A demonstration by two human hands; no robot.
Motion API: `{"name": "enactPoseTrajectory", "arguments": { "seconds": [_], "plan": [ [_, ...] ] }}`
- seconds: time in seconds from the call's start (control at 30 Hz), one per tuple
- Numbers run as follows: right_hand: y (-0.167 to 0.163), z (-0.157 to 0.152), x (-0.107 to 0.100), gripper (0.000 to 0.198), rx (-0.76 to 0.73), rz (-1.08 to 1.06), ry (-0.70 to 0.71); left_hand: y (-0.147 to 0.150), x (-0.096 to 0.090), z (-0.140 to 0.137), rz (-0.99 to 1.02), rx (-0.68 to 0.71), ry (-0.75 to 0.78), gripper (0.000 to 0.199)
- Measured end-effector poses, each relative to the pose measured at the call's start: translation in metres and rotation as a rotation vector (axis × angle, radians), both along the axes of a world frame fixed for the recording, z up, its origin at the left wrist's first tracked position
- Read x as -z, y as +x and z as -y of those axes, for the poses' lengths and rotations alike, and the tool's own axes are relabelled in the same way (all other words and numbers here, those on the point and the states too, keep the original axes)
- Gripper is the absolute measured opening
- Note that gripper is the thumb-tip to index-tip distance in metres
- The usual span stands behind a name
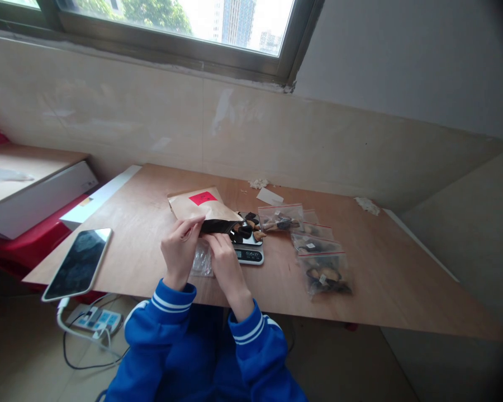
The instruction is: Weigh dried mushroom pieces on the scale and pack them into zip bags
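Head view: brown paper bag [218,210], left of white digital scale [257,256], mouth toward it.
Left hand [178,248]: fingers pinching bag's edge.
Right hand [225,255]: at bag's mouth, grip unclear.
Dark dried pieces [246,230]: on scale; tilt bag gently.

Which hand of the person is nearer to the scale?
Right. The right hand is at the left edge of the scale, by the mouth of the paper bag. The left hand is farther left, also at the bag's mouth.

One paper bag [220,210], one scale [250,256] — at least four zip bags [326,274].
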State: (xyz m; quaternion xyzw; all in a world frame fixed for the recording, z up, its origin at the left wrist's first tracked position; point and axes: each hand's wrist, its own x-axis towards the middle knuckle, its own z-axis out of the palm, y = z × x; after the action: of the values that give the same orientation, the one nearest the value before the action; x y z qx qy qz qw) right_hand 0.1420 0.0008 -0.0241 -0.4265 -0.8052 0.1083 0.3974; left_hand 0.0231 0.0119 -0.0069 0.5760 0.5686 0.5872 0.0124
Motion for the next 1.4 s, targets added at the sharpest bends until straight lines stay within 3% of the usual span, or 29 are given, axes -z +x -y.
{"name": "enactPoseTrajectory", "arguments": {
  "seconds": [0.17, 0.3, 0.43, 0.53, 0.73, 1.03, 1.2, 1.4],
  "plan": [
    [0.008, 0.001, -0.001, 0.039, -0.004, -0.134, 0.007, 0.000, 0.000, 0.000, -0.016, -0.011, 0.004, 0.016],
    [0.017, 0.008, -0.010, 0.026, 0.003, -0.439, 0.014, -0.003, -0.001, -0.002, -0.022, -0.030, -0.007, 0.017],
    [0.036, 0.006, -0.015, 0.009, 0.141, -0.764, -0.031, -0.009, -0.003, -0.005, 0.012, -0.039, -0.023, 0.019],
    [0.057, -0.011, -0.007, 0.014, 0.236, -0.879, -0.078, -0.015, -0.006, -0.009, 0.033, -0.044, -0.016, 0.020],
    [0.082, -0.065, 0.013, 0.015, 0.274, -0.736, -0.162, -0.025, -0.010, -0.012, 0.043, -0.089, 0.015, 0.021],
    [0.053, -0.103, 0.016, 0.018, 0.115, -0.363, -0.154, -0.025, -0.011, -0.009, 0.031, -0.096, 0.016, 0.023],
    [0.051, -0.103, 0.016, 0.027, 0.135, -0.164, -0.138, -0.027, -0.012, -0.009, 0.028, -0.087, 0.020, 0.022],
    [0.067, -0.075, 0.011, 0.026, 0.185, -0.230, -0.013, -0.028, -0.012, -0.011, -0.037, -0.176, 0.023, 0.021]
  ]
}}
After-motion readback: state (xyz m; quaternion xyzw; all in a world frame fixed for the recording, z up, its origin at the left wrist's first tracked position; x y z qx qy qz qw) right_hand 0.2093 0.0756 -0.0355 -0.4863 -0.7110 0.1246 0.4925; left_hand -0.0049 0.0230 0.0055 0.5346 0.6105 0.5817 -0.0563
